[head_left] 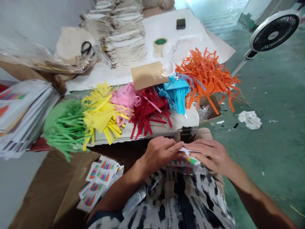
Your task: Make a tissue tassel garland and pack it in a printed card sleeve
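Close to my body, both hands are closed on a see-through plastic packet (182, 168) with colourful print and a white card edge at its top. My left hand (163, 149) pinches the packet's upper left side. On the upper right side, my right hand (208, 154) grips the same top edge. Fingers cover much of the packet, so its contents are hard to make out. Beyond my hands, bundles of cut strips lie along the table edge: green (69, 122), yellow (105, 114), pink (126, 97), dark red (150, 109), blue (177, 92) and orange (206, 74).
A stack of printed sleeves (26, 111) stands at the left. Printed packets (102, 175) lie in a cardboard box (50, 187) below. Behind the strips are a brown cardboard piece (150, 74), a tape roll (160, 46), scissors (86, 48) and pale stacks (126, 41). A fan (274, 35) stands right.
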